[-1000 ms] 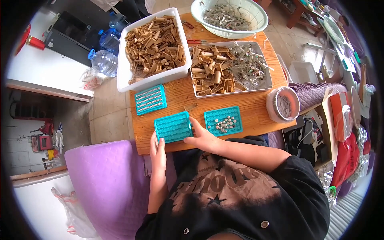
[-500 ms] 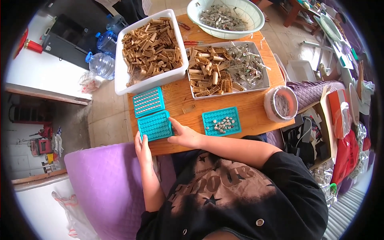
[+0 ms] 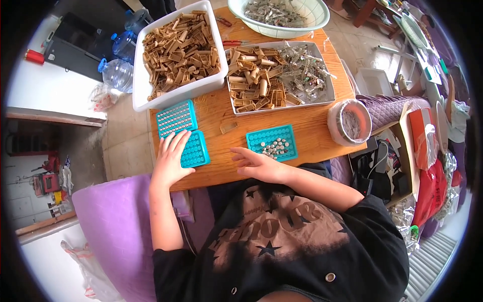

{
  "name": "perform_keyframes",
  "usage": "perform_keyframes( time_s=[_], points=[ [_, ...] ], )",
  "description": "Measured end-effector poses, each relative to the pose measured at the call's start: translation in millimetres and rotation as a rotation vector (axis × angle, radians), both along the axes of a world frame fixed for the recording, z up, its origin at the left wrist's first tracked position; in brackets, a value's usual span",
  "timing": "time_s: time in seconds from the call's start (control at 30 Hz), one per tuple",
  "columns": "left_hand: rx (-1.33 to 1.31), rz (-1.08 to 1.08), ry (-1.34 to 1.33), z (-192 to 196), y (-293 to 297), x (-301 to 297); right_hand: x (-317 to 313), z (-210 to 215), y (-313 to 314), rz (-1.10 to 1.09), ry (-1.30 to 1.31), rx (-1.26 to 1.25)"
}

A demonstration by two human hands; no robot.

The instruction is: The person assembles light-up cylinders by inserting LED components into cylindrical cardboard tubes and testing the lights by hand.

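My left hand (image 3: 170, 162) lies with outstretched fingers over the left part of a teal tray of round pockets (image 3: 197, 149); the pockets that show hold nothing. Touching its far edge is a second teal tray (image 3: 176, 119), filled with rows of small round silver pieces. My right hand (image 3: 262, 167) hovers at the table's near side, fingers apart and nothing in them. Just beyond it sits a third teal tray (image 3: 256, 138), with loose silver pieces (image 3: 275, 147) scattered in it.
A white tub (image 3: 182, 91) of tan plastic parts and a shallow box (image 3: 297, 106) of tan and clear parts stand farther back. Behind are red-handled pliers (image 3: 235, 43) and a pale green basket (image 3: 282, 31). A lined round bin (image 3: 349, 123) is at right.
My left hand has moved from the tray's near edge onto its top with fingers spread. My right hand has left that tray and shifted right, toward the tray of loose pieces.
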State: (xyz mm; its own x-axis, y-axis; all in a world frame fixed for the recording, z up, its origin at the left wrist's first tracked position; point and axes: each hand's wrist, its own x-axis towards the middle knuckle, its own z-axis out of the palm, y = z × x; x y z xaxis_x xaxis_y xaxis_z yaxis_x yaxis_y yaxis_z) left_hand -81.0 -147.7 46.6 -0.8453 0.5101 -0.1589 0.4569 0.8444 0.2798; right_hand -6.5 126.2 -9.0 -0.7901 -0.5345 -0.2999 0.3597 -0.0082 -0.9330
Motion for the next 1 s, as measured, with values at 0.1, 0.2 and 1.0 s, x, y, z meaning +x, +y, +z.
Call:
perform_keyframes(
  time_s=[0.1,0.2,1.0],
  points=[
    [-0.053,-0.097,-0.024,0,-2,-9,7,-4,3,0.036,0.051,0.062],
    [-0.07,-0.114,-0.06,2,2,-11,9,-7,5,0.039,0.073,0.086],
    [0.303,-0.15,0.037,-56,129,47,6,19,110,-0.309,0.335,0.743]
  ],
)
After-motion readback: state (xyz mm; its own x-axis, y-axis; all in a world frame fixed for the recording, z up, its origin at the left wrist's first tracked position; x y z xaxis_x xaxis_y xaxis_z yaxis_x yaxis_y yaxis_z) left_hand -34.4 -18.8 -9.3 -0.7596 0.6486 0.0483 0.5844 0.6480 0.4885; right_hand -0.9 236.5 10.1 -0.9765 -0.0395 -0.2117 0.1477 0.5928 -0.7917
